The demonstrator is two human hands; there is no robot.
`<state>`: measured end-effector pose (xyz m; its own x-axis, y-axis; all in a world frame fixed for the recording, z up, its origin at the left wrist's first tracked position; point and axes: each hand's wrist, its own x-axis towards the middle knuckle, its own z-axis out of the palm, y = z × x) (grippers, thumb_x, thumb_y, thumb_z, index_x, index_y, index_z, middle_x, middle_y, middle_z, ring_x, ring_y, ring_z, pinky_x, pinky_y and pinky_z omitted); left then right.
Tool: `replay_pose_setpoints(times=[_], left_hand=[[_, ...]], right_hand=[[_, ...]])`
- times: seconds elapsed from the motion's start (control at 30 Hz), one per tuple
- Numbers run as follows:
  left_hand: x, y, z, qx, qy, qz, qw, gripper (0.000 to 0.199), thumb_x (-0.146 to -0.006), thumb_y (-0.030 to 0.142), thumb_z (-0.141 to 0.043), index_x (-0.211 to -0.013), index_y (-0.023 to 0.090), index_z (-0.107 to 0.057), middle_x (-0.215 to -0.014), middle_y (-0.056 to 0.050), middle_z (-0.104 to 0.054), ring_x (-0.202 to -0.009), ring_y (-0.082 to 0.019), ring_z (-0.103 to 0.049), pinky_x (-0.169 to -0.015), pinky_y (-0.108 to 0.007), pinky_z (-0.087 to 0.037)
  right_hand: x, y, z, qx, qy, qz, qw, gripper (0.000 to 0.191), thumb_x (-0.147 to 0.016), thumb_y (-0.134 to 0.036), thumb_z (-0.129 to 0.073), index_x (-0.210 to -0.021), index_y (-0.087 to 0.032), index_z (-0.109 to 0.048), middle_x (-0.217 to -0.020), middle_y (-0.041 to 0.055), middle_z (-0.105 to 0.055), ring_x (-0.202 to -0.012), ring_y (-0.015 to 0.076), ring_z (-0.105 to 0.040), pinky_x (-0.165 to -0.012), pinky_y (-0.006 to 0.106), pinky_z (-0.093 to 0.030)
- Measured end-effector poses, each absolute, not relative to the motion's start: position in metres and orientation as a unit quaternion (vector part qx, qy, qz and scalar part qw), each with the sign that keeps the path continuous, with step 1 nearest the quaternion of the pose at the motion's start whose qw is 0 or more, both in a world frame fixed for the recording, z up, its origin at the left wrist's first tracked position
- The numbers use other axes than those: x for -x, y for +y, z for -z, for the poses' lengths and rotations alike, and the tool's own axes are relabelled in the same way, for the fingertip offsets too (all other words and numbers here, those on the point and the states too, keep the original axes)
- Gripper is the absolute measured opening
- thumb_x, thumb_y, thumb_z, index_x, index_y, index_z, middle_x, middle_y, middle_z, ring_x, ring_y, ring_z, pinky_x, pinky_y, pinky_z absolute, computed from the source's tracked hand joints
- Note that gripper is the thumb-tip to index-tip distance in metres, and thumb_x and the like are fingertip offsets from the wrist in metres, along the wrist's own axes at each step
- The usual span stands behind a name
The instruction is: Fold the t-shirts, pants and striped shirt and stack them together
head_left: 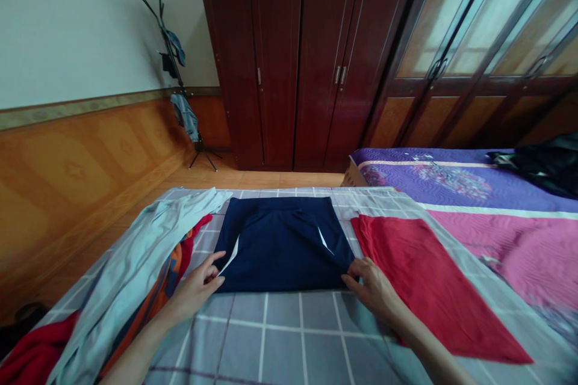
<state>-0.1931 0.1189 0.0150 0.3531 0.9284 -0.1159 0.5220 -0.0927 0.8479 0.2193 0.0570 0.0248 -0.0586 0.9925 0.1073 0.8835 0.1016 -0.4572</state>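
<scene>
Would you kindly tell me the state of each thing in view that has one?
Navy garment: spread flat, slightly creased
Left hand: touching the navy garment's near left corner
Right hand: gripping the navy garment's near right corner
Red garment: lying flat
Pale garment: loosely rumpled
Dark bundle: crumpled
Wardrobe doors: shut
Glass-paned cabinet doors: shut
Coat stand: upright, hung with items

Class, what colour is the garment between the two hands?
The garment is dark navy blue with two white strips, shown in the head view.
</scene>
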Motion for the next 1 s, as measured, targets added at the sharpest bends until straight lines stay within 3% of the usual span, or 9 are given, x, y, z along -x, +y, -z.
replay_pose_setpoints(times=[0.2, 0.3, 0.43, 0.53, 0.67, 0.73, 0.83, 1.0], left_hand=[[0.202, 0.106, -0.032, -0.714, 0.499, -0.169, 0.461, 0.054, -0.082, 0.036, -0.046, -0.131, 0.015, -0.033, -0.062, 0.009, -0.031, -0.056, -0.010, -0.035, -0.055, -0.022, -0.028], [0.214, 0.093, -0.043, -0.732, 0.510, -0.100, 0.442, 0.055, -0.081, 0.031, -0.047, -0.133, 0.018, -0.035, -0.064, 0.008, -0.041, -0.059, -0.011, -0.043, -0.058, -0.021, -0.034], [0.210, 0.083, -0.060, -0.780, 0.554, -0.066, 0.283, 0.055, -0.078, 0.025, -0.051, -0.132, 0.023, -0.043, -0.085, 0.001, -0.062, -0.080, -0.016, -0.058, -0.076, -0.027, -0.043], [0.167, 0.081, -0.080, -0.844, 0.497, -0.128, 0.156, 0.045, -0.085, 0.024, -0.048, -0.131, 0.025, -0.046, -0.112, -0.005, -0.061, -0.104, -0.020, -0.055, -0.094, -0.035, -0.040], [0.076, 0.077, -0.090, -0.941, 0.291, -0.104, 0.135, 0.030, -0.090, 0.024, -0.050, -0.120, 0.025, -0.054, -0.106, -0.003, -0.063, -0.102, -0.018, -0.057, -0.093, -0.033, -0.042], [0.038, 0.073, -0.080, -0.965, 0.206, -0.096, 0.133, 0.031, -0.090, 0.030, -0.053, -0.120, 0.022, -0.054, -0.116, -0.005, -0.061, -0.113, -0.020, -0.052, -0.100, -0.035, -0.038], [0.009, 0.069, -0.055, -0.974, 0.154, -0.098, 0.133, 0.051, -0.090, 0.045, -0.048, -0.134, 0.019, -0.041, -0.142, -0.010, -0.041, -0.134, -0.025, -0.031, -0.109, -0.045, -0.027], [0.007, 0.067, -0.028, -0.973, 0.131, -0.088, 0.166, 0.059, -0.093, 0.052, -0.035, -0.143, 0.024, -0.025, -0.151, -0.010, -0.025, -0.140, -0.027, -0.015, -0.111, -0.053, -0.020]], right_hand=[[-0.216, 0.031, -0.041, 0.654, -0.721, -0.160, 0.162, 0.025, -0.083, -0.032, -0.044, -0.065, -0.020, -0.056, -0.072, 0.0041, -0.059, -0.074, 0.0185, -0.055, -0.070, 0.031, -0.040], [-0.213, 0.010, -0.051, 0.656, -0.715, -0.198, 0.139, 0.021, -0.081, -0.031, -0.048, -0.066, -0.020, -0.059, -0.074, 0.0043, -0.062, -0.074, 0.0183, -0.057, -0.069, 0.030, -0.041], [-0.210, 0.001, -0.060, 0.645, -0.723, -0.212, 0.129, 0.018, -0.080, -0.033, -0.051, -0.075, -0.020, -0.063, -0.079, 0.0047, -0.064, -0.079, 0.0193, -0.060, -0.072, 0.031, -0.044], [-0.204, 0.028, -0.070, 0.647, -0.728, -0.176, 0.143, 0.022, -0.082, -0.036, -0.051, -0.088, -0.020, -0.065, -0.089, 0.0055, -0.066, -0.085, 0.0197, -0.060, -0.077, 0.030, -0.044], [-0.188, 0.093, -0.076, 0.684, -0.705, -0.141, 0.121, 0.026, -0.083, -0.035, -0.052, -0.097, -0.019, -0.067, -0.095, 0.0066, -0.068, -0.089, 0.0194, -0.062, -0.076, 0.027, -0.043], [-0.181, 0.122, -0.071, 0.698, -0.695, -0.129, 0.112, 0.027, -0.081, -0.036, -0.056, -0.097, -0.018, -0.067, -0.095, 0.0081, -0.069, -0.090, 0.0209, -0.062, -0.075, 0.027, -0.043], [-0.175, 0.147, -0.059, 0.704, -0.693, -0.120, 0.100, 0.020, -0.079, -0.031, -0.058, -0.086, -0.018, -0.070, -0.088, 0.0080, -0.070, -0.087, 0.0214, -0.063, -0.072, 0.027, -0.042], [-0.177, 0.159, -0.045, 0.702, -0.694, -0.122, 0.102, 0.019, -0.081, -0.028, -0.053, -0.080, -0.019, -0.070, -0.086, 0.0051, -0.069, -0.082, 0.0182, -0.062, -0.065, 0.025, -0.038]])
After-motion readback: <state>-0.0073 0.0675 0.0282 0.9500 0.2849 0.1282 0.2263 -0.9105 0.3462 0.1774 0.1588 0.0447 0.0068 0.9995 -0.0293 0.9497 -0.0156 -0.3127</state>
